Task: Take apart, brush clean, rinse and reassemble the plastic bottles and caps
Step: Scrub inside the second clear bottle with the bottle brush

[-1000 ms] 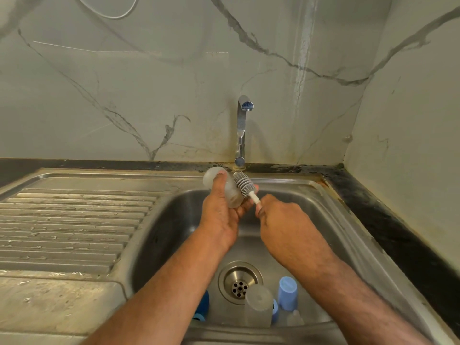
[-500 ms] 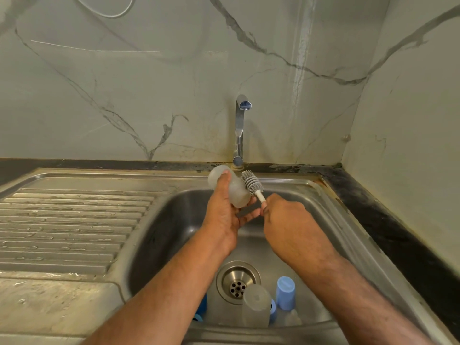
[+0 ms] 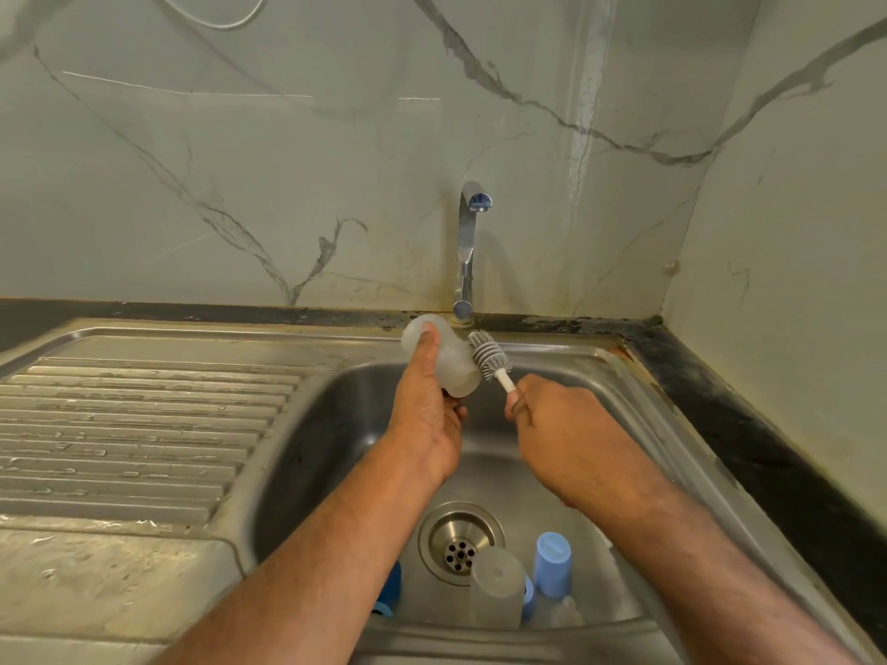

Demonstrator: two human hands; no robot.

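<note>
Head view: my left hand [image 3: 425,415] holds a cloudy plastic bottle [image 3: 444,360] tilted above the sink [image 3: 672,453], thumb laid along its side and fingers curled round its lower end; my right hand [image 3: 559,429] grips the white handle of a brush [image 3: 489,356], fingers closed tight on it, with the grey bristle head lying just beside the bottle's outside, touching or nearly so; both are held up just in front of the tap [image 3: 468,247]; down at the near end of the sink, by the drain [image 3: 460,544], stands a second cloudy bottle [image 3: 497,587], a light blue cap [image 3: 553,563] beside it, a small clear piece [image 3: 566,611] against it, and a darker blue cap [image 3: 389,590] half hidden under my left forearm; the ribbed draining board [image 3: 125,424] lies to the left.
</note>
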